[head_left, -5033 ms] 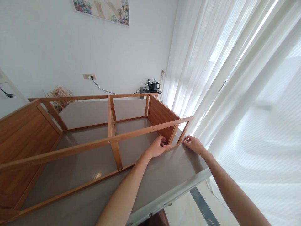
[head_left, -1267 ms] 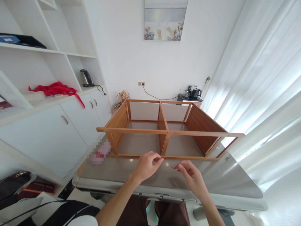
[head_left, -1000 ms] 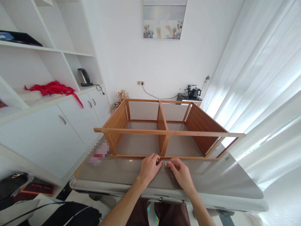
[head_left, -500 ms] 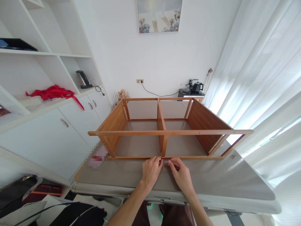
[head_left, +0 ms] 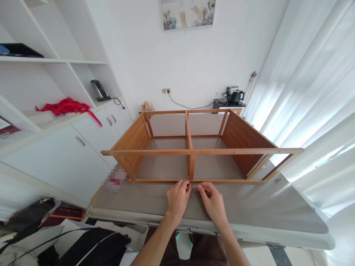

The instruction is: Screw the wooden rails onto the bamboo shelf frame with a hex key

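Rack on table. Right hand by lower rail: fingers pinching metal bit (too small to name from here). Left hand just beside, fingers curled; can't tell if gripping anything.

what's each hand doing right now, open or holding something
Left hand: fingers curled by the lower rail; whether it grips anything cannot be told.
Right hand: closed, pinching a small metal piece.

Brown two-bay wooden frame, lying on grey tabletop, small metallic piece in right hand near it
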A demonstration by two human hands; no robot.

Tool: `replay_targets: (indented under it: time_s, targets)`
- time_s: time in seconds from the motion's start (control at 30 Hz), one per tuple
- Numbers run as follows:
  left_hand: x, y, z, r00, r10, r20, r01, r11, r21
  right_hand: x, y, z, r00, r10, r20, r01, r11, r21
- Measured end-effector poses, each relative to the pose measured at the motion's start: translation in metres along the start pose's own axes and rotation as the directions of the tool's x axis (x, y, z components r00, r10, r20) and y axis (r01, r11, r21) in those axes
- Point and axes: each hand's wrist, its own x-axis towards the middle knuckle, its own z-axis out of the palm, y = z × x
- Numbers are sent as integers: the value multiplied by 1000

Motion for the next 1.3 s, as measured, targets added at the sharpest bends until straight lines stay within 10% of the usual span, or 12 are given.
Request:
replay_targets:
  time_s: [1.3]
  targets:
    - [3, -1, 5, 1000, -15, -1, 15, 999, -36, -1, 7, 1, 994, 15, -104, -9, 998, 58]
